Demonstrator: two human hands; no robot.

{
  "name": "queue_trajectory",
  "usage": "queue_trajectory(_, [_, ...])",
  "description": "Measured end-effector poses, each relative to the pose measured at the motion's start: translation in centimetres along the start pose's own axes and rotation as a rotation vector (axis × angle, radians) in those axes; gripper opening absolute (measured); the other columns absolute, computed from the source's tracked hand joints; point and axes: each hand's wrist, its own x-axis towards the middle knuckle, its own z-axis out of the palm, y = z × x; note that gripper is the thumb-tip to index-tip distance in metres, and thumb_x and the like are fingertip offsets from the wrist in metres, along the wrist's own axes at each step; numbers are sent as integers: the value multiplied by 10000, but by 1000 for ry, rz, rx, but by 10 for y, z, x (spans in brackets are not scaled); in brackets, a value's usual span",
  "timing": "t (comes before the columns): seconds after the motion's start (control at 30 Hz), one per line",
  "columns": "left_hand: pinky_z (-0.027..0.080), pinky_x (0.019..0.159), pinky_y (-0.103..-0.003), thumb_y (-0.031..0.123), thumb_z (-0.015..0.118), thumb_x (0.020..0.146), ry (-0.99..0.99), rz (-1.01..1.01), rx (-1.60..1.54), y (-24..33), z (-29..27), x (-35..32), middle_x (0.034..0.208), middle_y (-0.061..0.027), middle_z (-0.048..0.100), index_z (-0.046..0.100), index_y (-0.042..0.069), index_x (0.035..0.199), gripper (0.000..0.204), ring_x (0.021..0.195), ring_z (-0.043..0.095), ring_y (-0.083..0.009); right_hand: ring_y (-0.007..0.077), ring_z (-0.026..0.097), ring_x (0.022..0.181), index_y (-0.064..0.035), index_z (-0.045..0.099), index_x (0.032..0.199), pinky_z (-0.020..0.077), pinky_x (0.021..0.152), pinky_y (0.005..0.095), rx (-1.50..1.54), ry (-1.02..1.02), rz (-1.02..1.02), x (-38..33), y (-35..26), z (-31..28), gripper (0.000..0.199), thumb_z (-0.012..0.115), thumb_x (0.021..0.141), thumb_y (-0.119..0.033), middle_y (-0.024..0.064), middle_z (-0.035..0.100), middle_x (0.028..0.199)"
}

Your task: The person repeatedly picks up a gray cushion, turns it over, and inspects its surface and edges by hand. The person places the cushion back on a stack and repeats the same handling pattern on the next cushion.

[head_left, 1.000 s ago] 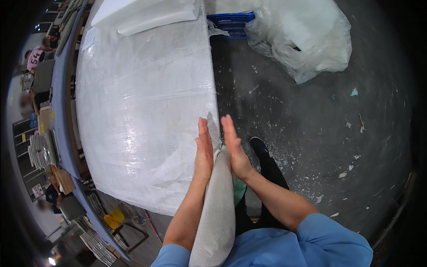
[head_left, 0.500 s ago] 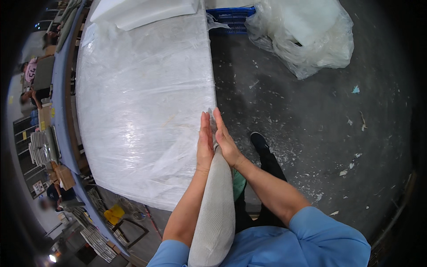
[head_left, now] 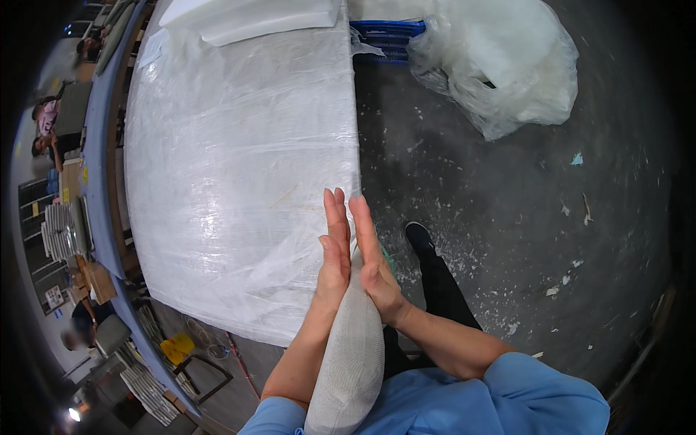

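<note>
Left hand (head_left: 335, 250) and right hand (head_left: 371, 254) flat, fingers straight, pressed against either side of grey cushion (head_left: 351, 355) at lower centre of frame. Beside edge of wrapped table (head_left: 239, 159). Plastic bag (head_left: 500, 65) on floor, upper right.

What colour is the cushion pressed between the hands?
Light grey, finely woven cushion, clearest in the head view.

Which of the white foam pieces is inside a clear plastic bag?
The white foam piece on the dark floor, wrapped in a crumpled clear plastic bag. The flat white foam slab lies uncovered on the plastic-wrapped table.
</note>
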Motion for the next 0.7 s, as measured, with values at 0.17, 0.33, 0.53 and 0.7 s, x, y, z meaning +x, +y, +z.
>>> queue_trajectory(0.17, [-18, 1294, -497, 814, 119, 987, 26, 21, 66, 3, -11, -4, 1751, -188, -55, -59, 130, 1685, 994, 1619, -49, -355, 371, 46, 1615, 51, -17, 1647, 51, 1290, 468, -78, -64, -32, 2, -1, 0, 1114, 184, 984, -820, 278, 43, 1725])
queue_trajectory(0.33, [-10, 1295, -521, 864, 119, 944, 0, 63, -99, 109, 8, -36, 1753, -182, 16, -92, 206, 1684, 1013, 1614, 26, -386, 412, 29, 1610, 66, -9, 1644, 7, 1281, 513, -60, -37, -69, -54, -42, -8, 1166, 147, 952, -860, 293, 38, 1721])
queue_trajectory(0.53, [-17, 1299, -504, 895, 108, 909, -95, -90, 76, 133, 29, -61, 1756, -142, -87, -174, 218, 1664, 1052, 1618, -62, -340, 466, 29, 1600, 15, 59, 1664, -24, 1237, 647, -75, -117, -261, -45, -87, 30, 1149, 190, 942, -870, 306, 55, 1716])
queue_trajectory(0.7, [6, 1290, -492, 867, 129, 940, -80, -122, 82, 135, 34, -61, 1745, -195, -80, -173, 135, 1660, 1069, 1612, -77, -353, 446, 48, 1601, 53, 59, 1649, 31, 1251, 612, -220, -219, -318, -9, -117, 23, 1141, 242, 963, -841, 290, 53, 1722])
